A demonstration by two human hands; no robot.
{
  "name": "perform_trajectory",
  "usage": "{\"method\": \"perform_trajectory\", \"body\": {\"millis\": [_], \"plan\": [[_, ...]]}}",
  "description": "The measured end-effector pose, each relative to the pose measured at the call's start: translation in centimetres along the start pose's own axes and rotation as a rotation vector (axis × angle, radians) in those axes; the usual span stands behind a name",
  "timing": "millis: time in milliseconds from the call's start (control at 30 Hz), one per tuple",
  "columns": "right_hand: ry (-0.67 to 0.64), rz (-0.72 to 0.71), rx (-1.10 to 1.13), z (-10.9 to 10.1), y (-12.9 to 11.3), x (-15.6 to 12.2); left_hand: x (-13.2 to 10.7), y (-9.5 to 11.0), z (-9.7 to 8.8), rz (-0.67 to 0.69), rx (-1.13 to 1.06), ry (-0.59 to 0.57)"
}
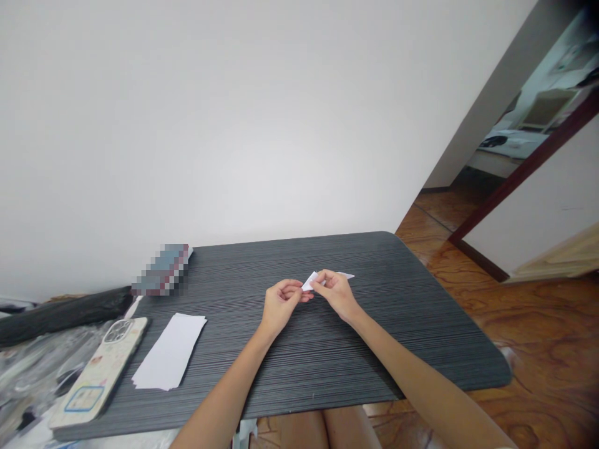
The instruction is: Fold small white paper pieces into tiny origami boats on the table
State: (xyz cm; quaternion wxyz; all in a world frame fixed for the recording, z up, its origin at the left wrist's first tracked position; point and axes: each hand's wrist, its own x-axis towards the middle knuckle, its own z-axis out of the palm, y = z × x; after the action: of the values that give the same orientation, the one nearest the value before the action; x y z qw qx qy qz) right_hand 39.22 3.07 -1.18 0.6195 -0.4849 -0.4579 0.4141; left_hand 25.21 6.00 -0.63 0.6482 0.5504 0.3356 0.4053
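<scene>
A small piece of folded white paper [309, 282] is held between both hands over the middle of the dark table. My left hand [282, 304] pinches its lower left end between thumb and fingers. On the other side, my right hand [337, 294] grips the paper with thumb and forefinger, hiding part of it. Just beyond the right hand, a pointed white paper piece [347, 275] shows; whether it lies on the table or joins the held paper, I cannot tell.
A stack of white paper sheets [171, 352] lies on the left of the table [374, 368]. Beside it, a phone in a patterned case [100, 368] rests at the left edge. A blurred-out book-like object [163, 269] sits at the back left, near the white wall [281, 125].
</scene>
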Motion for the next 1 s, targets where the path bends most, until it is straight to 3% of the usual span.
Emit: {"method": "perform_trajectory", "body": {"millis": [300,433,567,1000], "plan": [[0.002,0.016,0.025,0.13,0.16,0.05,0.09,0.02,-0.02,-0.034,-0.01,0.009],[0.001,0.133,0.105,0.16,-0.06,-0.01,0.25,0.06,-0.16,-0.025,-0.041,0.079],[-0.101,0.235,0.066,0.04,-0.4,-0.05,0.21,0.07,-0.23,0.006,-0.005,0.103],[-0.185,0.243,0.086,-0.72,0.14,0.29,0.41,-0.32,-0.47,-0.044,-0.008,0.084]]}}
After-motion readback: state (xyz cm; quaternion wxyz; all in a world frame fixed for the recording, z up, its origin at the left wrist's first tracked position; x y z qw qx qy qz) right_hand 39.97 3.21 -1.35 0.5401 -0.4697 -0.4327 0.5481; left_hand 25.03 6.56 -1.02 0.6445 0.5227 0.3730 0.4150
